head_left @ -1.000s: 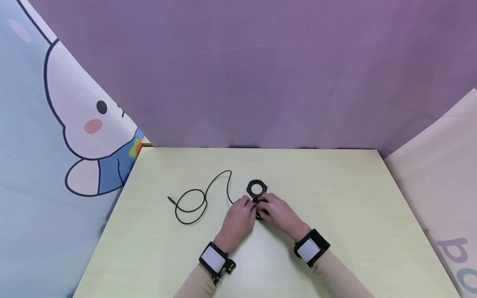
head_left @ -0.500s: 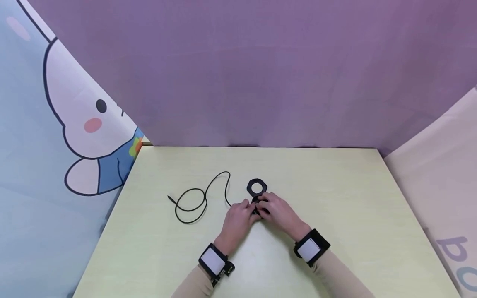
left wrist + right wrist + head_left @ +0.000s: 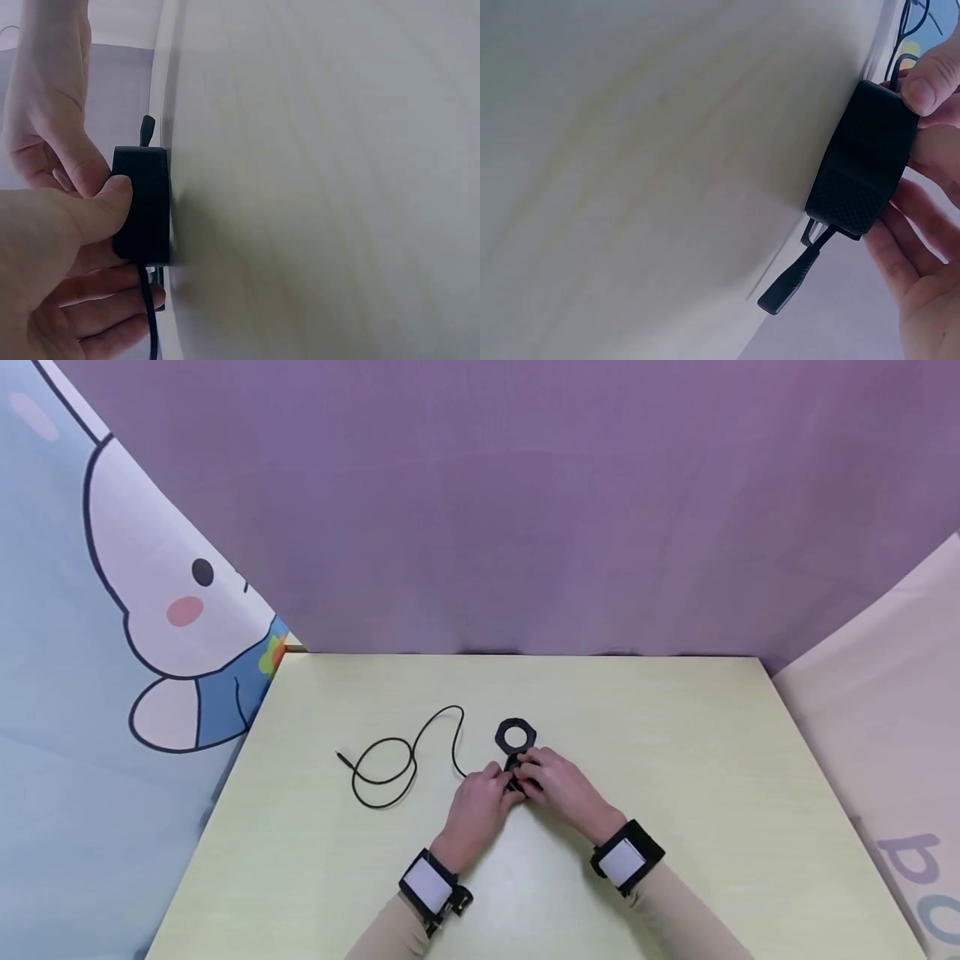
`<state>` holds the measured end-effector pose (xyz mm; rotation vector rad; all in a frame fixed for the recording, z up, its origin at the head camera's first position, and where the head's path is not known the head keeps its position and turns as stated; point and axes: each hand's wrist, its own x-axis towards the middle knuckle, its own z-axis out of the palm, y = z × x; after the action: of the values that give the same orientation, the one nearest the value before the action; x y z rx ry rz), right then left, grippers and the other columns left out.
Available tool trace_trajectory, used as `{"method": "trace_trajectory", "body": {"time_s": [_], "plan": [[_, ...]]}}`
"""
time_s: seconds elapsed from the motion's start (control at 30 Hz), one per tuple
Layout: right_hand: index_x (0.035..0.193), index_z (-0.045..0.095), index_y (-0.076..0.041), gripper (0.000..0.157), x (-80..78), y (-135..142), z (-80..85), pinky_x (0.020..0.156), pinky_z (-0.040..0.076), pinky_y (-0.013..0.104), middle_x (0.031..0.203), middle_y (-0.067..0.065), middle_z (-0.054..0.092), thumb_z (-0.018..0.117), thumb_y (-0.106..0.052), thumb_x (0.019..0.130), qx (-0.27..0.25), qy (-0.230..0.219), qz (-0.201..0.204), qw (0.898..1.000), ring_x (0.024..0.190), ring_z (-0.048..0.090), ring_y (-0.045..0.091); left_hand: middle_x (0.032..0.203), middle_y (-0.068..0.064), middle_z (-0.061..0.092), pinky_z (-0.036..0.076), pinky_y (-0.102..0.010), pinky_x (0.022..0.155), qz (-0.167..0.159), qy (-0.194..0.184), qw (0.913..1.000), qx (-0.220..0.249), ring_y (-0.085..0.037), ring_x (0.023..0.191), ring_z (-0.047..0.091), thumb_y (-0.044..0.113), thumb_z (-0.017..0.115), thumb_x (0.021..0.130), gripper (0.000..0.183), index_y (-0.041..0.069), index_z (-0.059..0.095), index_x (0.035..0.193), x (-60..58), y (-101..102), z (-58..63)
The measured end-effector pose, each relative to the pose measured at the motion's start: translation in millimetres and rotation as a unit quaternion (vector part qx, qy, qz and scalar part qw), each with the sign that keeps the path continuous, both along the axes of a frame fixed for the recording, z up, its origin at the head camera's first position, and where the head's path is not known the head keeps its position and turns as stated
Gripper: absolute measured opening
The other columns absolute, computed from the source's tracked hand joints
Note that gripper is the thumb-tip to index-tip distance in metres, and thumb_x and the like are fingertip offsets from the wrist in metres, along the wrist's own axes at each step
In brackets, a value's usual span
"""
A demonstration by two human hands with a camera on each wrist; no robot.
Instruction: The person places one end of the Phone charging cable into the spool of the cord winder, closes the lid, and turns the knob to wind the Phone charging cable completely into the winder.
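Observation:
A small black box-like device (image 3: 866,161), textured at one end, stands on its narrow side between both hands. My left hand (image 3: 477,810) grips the end where the cable leaves, its thumb (image 3: 112,202) pressed on the near face and fingers behind. My right hand (image 3: 566,789) pinches the device from the other side, its fingers (image 3: 900,247) at the back. From the device's far end a flat many-sided black ring (image 3: 516,737) reaches out; in the right wrist view this ring (image 3: 787,285) shows edge-on. In the head view the hands hide most of the device.
A thin black cable (image 3: 412,752) runs left from the device in loose loops to a slim plug (image 3: 344,761). All of it lies on the pale wooden table (image 3: 675,735). A purple cloth (image 3: 525,510) hangs behind the far edge, with printed cloths at both sides.
My left hand has shifted slightly, its thumb now over the device's near lower part, which showed before. The cable's end by the hand has slid a little. The right hand hardly moved.

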<state>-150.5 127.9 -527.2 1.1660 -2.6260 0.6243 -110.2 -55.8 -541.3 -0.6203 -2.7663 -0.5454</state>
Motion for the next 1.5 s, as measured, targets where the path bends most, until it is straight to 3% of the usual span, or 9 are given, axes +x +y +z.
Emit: {"method": "trace_trajectory", "body": {"time_s": [0.1, 0.33, 0.6, 0.9, 0.97, 1.17, 1.33, 1.5], "plan": [[0.098, 0.078, -0.005, 0.013, 0.1, -0.2, 0.0, 0.091, 0.059, 0.035, 0.112, 0.012, 0.07, 0.083, -0.007, 0.086, 0.002, -0.002, 0.001, 1.0, 0.104, 0.067, 0.026, 0.093, -0.006, 0.065, 0.057, -0.034, 0.064, -0.004, -0.007, 0.9998, 0.018, -0.02, 0.07, 0.065, 0.031, 0.077, 0.093, 0.03, 0.005, 0.077, 0.107, 1.3, 0.2, 2.6], [0.1, 0.077, -0.004, 0.013, -0.5, 0.6, 2.1, 0.093, 0.059, 0.035, 0.113, 0.011, 0.07, 0.08, -0.004, 0.088, -0.007, -0.024, 0.007, 1.0, 0.105, 0.067, 0.026, 0.126, -0.023, 0.069, 0.061, -0.043, 0.086, -0.001, -0.026, 0.9994, 0.023, -0.034, 0.1, 0.073, 0.028, 0.075, 0.096, 0.035, 0.0, 0.074, 0.117, 3.0, 2.5, 4.4], [0.105, 0.077, -0.004, 0.013, -6.4, 4.7, 4.3, 0.099, 0.056, 0.043, 0.114, 0.012, 0.073, 0.076, -0.008, 0.093, -0.051, -0.117, -0.023, 0.991, 0.111, 0.068, 0.029, 0.117, -0.013, 0.074, 0.062, -0.039, 0.078, -0.01, -0.009, 0.9994, 0.031, -0.026, 0.092, 0.075, 0.038, 0.078, 0.093, 0.044, 0.006, 0.073, 0.122, -0.3, 5.8, 1.9], [0.109, 0.075, -0.002, 0.014, -26.5, 8.1, -2.4, 0.1, 0.055, 0.046, 0.113, 0.01, 0.074, 0.072, -0.009, 0.097, -0.16, -0.132, -0.043, 0.977, 0.111, 0.068, 0.028, 0.106, -0.013, 0.075, 0.061, -0.04, 0.072, -0.004, -0.01, 0.9995, 0.029, -0.027, 0.082, 0.074, 0.033, 0.079, 0.092, 0.037, 0.003, 0.075, 0.113, -0.6, 9.3, 4.7], [0.113, 0.073, 0.0, 0.018, -38.2, 5.7, -0.2, 0.103, 0.053, 0.047, 0.117, 0.013, 0.072, 0.07, -0.01, 0.098, -0.147, -0.142, -0.049, 0.978, 0.115, 0.066, 0.031, 0.106, -0.013, 0.075, 0.061, -0.04, 0.072, 0.002, -0.015, 0.9996, 0.024, -0.027, 0.082, 0.074, 0.034, 0.078, 0.093, 0.036, 0.002, 0.076, 0.109, -1.5, 8.6, 5.1], [0.128, 0.065, 0.009, 0.035, -71.4, -1.8, 2.1, 0.107, 0.048, 0.051, 0.126, 0.022, 0.066, 0.067, -0.011, 0.1, -0.041, -0.166, -0.052, 0.984, 0.121, 0.061, 0.038, 0.107, -0.013, 0.075, 0.061, -0.04, 0.072, 0.008, -0.021, 0.9996, 0.016, -0.027, 0.082, 0.074, 0.036, 0.077, 0.093, 0.036, 0.002, 0.077, 0.106, -3.1, 6.2, 3.1], [0.135, 0.059, 0.009, 0.041, -83.3, -5.4, 1.2, 0.111, 0.045, 0.051, 0.132, 0.023, 0.062, 0.064, -0.013, 0.101, -0.011, -0.193, -0.054, 0.98, 0.126, 0.057, 0.038, 0.11, -0.014, 0.075, 0.061, -0.041, 0.075, 0.008, -0.027, 0.9994, 0.02, -0.028, 0.086, 0.075, 0.037, 0.076, 0.094, 0.037, 0.002, 0.077, 0.108, -3.7, 5.8, 1.2], [0.134, 0.062, 0.006, 0.038, -90.7, -9.7, 2.0, 0.112, 0.045, 0.049, 0.131, 0.02, 0.062, 0.064, -0.013, 0.102, -0.006, -0.209, -0.062, 0.976, 0.126, 0.057, 0.036, 0.109, -0.015, 0.075, 0.061, -0.04, 0.074, 0.008, -0.021, 0.9995, 0.021, -0.028, 0.084, 0.075, 0.036, 0.077, 0.094, 0.036, 0.002, 0.077, 0.106, -4.0, 5.0, 2.1]]}}
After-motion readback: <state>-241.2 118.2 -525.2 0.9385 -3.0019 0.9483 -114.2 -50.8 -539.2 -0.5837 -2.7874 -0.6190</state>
